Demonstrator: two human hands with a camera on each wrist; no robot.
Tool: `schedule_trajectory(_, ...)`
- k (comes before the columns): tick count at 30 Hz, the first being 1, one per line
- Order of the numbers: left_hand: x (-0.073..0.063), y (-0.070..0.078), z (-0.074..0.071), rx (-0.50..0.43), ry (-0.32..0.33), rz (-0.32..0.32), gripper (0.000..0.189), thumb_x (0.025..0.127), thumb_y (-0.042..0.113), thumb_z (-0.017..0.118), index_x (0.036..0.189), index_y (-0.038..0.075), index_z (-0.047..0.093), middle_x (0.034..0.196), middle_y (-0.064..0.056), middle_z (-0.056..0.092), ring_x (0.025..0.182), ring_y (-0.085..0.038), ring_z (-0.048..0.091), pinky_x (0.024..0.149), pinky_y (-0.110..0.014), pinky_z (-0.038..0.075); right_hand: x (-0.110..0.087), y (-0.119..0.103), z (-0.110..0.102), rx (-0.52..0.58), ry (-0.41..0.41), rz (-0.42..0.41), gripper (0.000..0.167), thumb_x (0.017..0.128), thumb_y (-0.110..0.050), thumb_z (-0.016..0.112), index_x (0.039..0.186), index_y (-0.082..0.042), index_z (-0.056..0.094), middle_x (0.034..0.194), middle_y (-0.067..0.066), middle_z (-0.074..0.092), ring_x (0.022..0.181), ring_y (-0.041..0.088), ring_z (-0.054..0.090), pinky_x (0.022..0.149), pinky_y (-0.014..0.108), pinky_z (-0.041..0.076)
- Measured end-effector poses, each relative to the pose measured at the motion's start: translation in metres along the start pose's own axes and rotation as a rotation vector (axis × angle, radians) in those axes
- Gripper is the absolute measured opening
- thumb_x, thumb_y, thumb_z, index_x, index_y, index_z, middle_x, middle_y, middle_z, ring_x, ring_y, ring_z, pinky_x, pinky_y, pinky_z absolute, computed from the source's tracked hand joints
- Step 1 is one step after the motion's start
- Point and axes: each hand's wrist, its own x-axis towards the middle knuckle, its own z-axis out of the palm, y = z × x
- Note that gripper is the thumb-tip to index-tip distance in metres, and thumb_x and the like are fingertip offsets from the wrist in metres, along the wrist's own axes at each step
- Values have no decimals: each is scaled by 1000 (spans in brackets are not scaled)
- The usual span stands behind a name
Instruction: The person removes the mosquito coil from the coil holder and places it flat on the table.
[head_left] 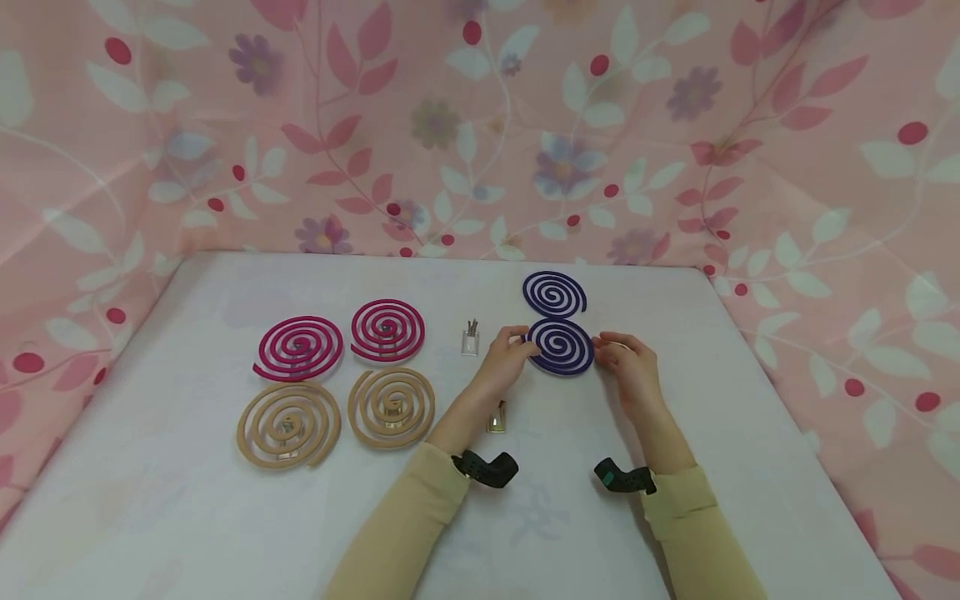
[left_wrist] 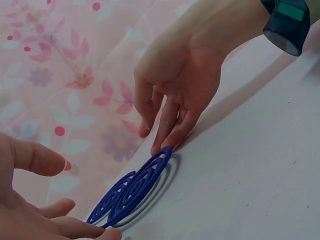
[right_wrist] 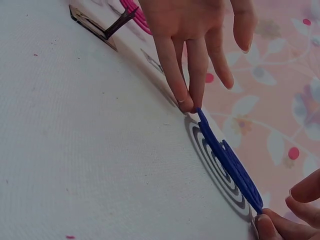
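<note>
Two dark blue spiral mosquito coils stand out at the right of the head view. The nearer coil [head_left: 560, 347] is between my hands and overlaps the view of the farther coil [head_left: 554, 293]. My left hand [head_left: 504, 360] touches its left edge with fairly straight fingertips, the thumb spread away in the right wrist view. My right hand [head_left: 632, 371] touches the right edge, also with extended fingertips. From the right wrist view, the nearer coil [right_wrist: 225, 160] appears tilted just above its shadow. Whether any fingertips go under its rim is hard to tell.
Two magenta coils [head_left: 387, 330] and two tan coils [head_left: 392, 408] sit on small metal stands at the left. A bare metal stand [head_left: 470, 342] stands mid-table; another stand [head_left: 497, 419] is partly behind my left wrist. Floral cloth [head_left: 480, 150] hangs behind the white table [head_left: 187, 500].
</note>
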Motion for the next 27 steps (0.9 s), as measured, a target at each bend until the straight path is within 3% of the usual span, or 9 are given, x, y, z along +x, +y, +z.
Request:
schedule_trajectory(13,-2,0,-4,-6,-20,6,56,93,19,57,144,2,42,154,-20,41,145,-31,37,118,-46,34,-3,0,7,-47,1,5,39,97,0,50,135,10,49,113,7,67,99,10,64,104,28,48)
schedule_trajectory(16,-3,0,-3,-27,-31,12,56,93,16,55,145,1,40,155,-21,40,147,-30,35,116,-45,37,-3,0,7,-66,8,-2,38,97,0,50,134,10,50,116,10,66,101,11,63,104,28,48)
schedule_trajectory(22,-2,-1,-4,-15,-3,29,57,90,3,48,146,1,39,152,-21,44,140,-30,44,115,-45,38,-3,2,8,-93,7,-14,36,97,-2,50,131,9,53,119,12,63,104,13,61,100,26,50)
schedule_trajectory(27,-1,-1,-4,-22,0,19,57,91,1,47,147,1,38,152,-20,45,137,-29,48,112,-44,41,-3,3,8,-111,3,-10,36,98,-3,49,132,8,53,122,12,62,108,17,59,100,26,49)
